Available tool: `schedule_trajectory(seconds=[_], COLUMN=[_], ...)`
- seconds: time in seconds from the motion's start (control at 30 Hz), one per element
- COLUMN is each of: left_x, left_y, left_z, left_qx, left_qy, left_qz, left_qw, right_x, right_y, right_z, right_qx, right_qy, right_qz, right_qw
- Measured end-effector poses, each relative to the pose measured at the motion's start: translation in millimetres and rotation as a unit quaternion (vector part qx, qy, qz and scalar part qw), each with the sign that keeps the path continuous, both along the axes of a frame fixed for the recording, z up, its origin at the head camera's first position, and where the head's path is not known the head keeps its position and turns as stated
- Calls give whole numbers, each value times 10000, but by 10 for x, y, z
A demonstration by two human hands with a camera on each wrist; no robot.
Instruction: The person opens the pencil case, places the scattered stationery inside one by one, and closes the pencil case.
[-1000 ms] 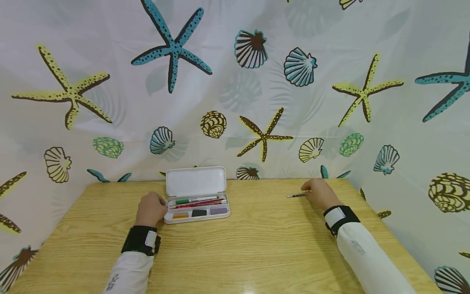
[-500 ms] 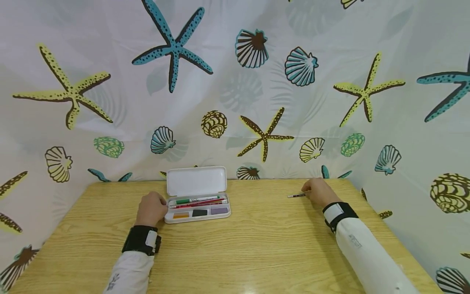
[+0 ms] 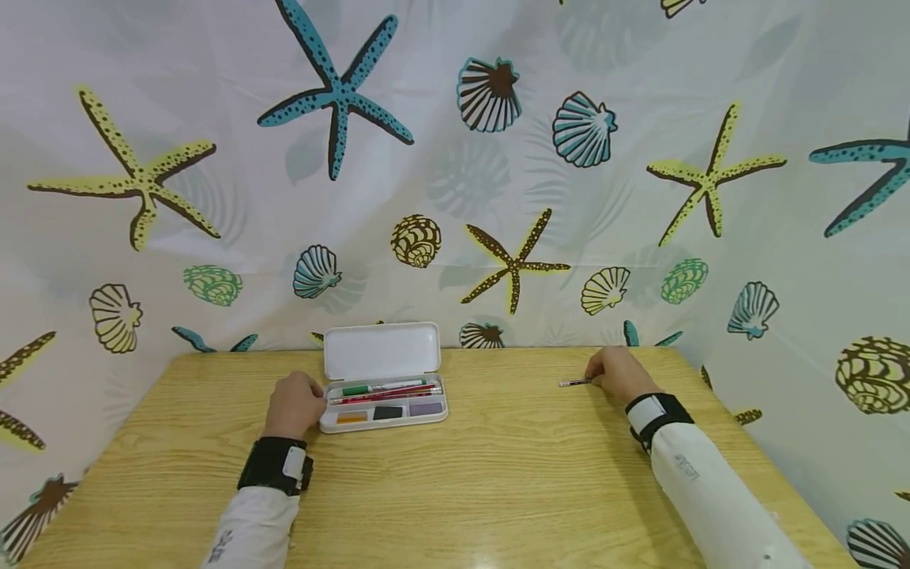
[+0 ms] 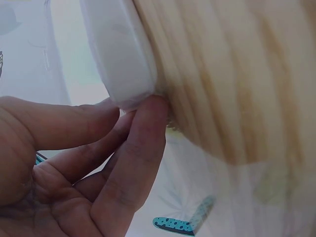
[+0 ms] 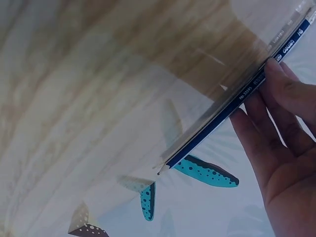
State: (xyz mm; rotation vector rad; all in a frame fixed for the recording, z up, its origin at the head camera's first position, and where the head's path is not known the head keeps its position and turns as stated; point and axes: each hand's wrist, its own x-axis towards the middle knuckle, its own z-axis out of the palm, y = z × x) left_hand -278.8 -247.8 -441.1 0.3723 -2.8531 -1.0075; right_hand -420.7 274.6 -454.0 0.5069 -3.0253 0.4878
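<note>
A white pencil case (image 3: 382, 352) lies with its lid raised at the back left of the table. My left hand (image 3: 294, 405) pinches its left end between thumb and fingers, as the left wrist view shows the thumb (image 4: 74, 126) right at the case's white corner (image 4: 126, 64). Far to the right, my right hand (image 3: 620, 374) holds a dark blue pencil (image 5: 205, 132) between thumb and fingertips, low over the wood. The pencil's sharpened tip points away from the hand in the right wrist view. In the head view only its white-banded end (image 3: 572, 382) shows; the rest is hidden.
Inside the case lie a green-and-white marker (image 3: 370, 389), red pencils (image 3: 398, 393), and an orange block (image 3: 351, 417), a dark block (image 3: 387, 412) and a purple block (image 3: 425, 408). The wooden table (image 3: 483, 466) meets a sea-patterned cloth (image 3: 441, 182) behind.
The pencil's visible end sits very slightly nearer the front than before. Both hands stay in place, and the case has not moved.
</note>
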Motion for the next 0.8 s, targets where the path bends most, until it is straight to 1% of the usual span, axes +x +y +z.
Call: schedule_trajectory(seconds=[0.2, 0.4, 0.63, 0.8], left_x=[-2, -2, -11, -16], left_y=[3, 0, -16, -19], left_z=[9, 6, -12, -17], left_qx=[-13, 0, 31, 67], left_qy=[-1, -58, -102, -78], left_qz=[-31, 2, -14, -7], left_qw=[10000, 10000, 9999, 9999], right_x=[2, 40, 75, 84], right_y=[5, -27, -41, -59], right_z=[-3, -10, -24, -1], right_qx=[88, 142, 309, 364], right_qy=[110, 116, 290, 344], right_qz=[21, -83, -60, -127], right_qw=[9999, 9998, 9991, 9987])
